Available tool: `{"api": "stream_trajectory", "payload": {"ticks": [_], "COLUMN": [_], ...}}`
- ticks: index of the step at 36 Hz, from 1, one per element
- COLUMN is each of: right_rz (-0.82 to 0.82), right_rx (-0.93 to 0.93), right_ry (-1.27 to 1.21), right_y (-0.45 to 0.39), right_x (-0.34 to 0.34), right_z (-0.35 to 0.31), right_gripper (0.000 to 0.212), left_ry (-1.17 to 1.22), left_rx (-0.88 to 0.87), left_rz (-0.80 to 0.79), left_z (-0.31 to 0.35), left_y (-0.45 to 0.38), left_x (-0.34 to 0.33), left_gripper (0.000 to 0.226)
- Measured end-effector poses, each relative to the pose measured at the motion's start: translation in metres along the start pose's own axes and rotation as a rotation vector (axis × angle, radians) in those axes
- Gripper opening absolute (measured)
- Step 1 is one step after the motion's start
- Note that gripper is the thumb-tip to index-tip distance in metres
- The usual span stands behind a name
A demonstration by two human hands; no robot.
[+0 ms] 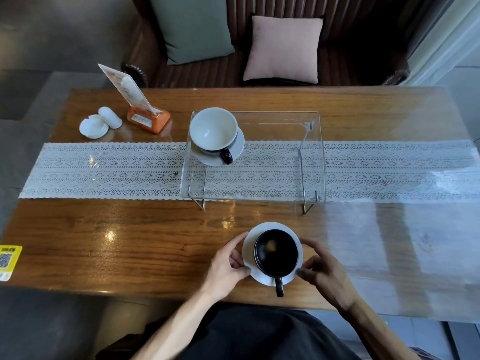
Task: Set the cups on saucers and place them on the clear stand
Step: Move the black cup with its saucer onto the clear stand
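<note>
A black cup (275, 252) with its handle pointing toward me sits on a white saucer (249, 246) at the near edge of the wooden table. My left hand (228, 263) grips the saucer's left rim and my right hand (324, 268) grips its right rim. Farther back, the clear stand (285, 157) straddles the lace runner. On its far left corner rests a white cup (213, 129) with a black handle, set on a white saucer (237, 149). The right part of the stand's top is bare.
A white lace runner (104, 170) crosses the table (130, 242). At the back left are an orange menu holder (148, 119), a white ashtray (93, 127) and a white shaker. A yellow QR sticker (9, 261) marks the near left edge. A sofa with cushions stands behind.
</note>
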State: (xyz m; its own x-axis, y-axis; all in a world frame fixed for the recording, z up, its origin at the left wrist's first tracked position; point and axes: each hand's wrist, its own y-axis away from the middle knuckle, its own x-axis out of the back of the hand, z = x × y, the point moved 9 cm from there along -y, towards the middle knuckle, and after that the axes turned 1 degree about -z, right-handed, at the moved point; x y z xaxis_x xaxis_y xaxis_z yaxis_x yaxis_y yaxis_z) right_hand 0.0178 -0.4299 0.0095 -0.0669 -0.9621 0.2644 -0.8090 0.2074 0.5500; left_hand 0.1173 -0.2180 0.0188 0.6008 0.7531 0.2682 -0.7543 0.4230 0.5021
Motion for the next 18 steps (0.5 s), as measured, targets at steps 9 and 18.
{"api": "stream_trajectory", "payload": {"ticks": [9,18], "right_rz": [0.044,0.086], "right_rx": [0.061,0.131], "right_ry": [-0.018,-0.07], "right_y": [0.015,0.009], "right_x": [0.029,0.051], "right_z": [-0.051,-0.093], "right_gripper": [0.066,0.064], "left_ry": [0.044,-0.011], "left_rx": [-0.119,-0.208], "left_rz": [-0.002,0.006], "left_z": [0.059,0.104], "left_y": [0.012,-0.003], "left_x": [0.018,0.032], "left_gripper": [0.081,0.082]}}
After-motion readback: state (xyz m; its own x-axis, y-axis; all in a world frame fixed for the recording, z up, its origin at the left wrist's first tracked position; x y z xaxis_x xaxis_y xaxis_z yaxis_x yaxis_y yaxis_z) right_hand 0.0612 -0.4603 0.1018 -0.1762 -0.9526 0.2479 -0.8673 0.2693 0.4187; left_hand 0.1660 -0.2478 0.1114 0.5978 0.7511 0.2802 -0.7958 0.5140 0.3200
